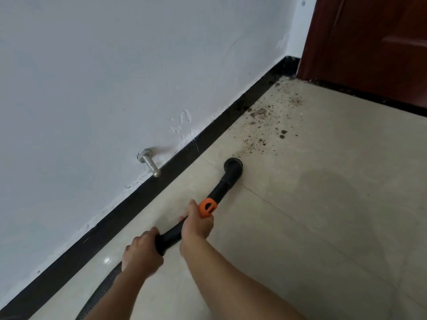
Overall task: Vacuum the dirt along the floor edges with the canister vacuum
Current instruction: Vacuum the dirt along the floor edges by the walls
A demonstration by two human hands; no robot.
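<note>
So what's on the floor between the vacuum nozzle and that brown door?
Scattered dirt on the pale floor tiles, densest near the black baseboard, seen in the head view.

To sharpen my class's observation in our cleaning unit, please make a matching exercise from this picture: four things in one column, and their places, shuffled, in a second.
Things
1. vacuum nozzle
2. dirt
3. door stop
4. orange collar

Places
A. fixed to the wall above the skirting
B. on the wand just beyond the right hand
C. scattered on the tiles near the door
D. down at the dirt's near edge

Pairs: 1-D, 2-C, 3-A, 4-B
</note>
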